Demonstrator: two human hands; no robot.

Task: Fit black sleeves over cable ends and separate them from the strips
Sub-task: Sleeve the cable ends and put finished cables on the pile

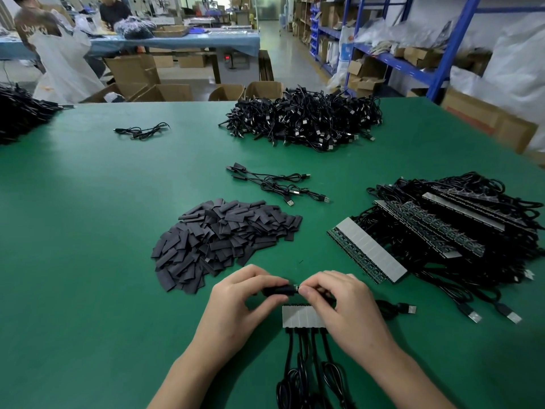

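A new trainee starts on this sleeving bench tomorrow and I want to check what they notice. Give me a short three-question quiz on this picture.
1. True or false: the left hand holds a black sleeve while the right hand pinches a cable end.
2. The pile of loose sleeves lies: A) beyond the hands, to their left; B) on the blue shelving; C) in a cardboard box.
3. How many cables visibly leave the strip under the hands?
Key: 1 true; 2 A; 3 four.
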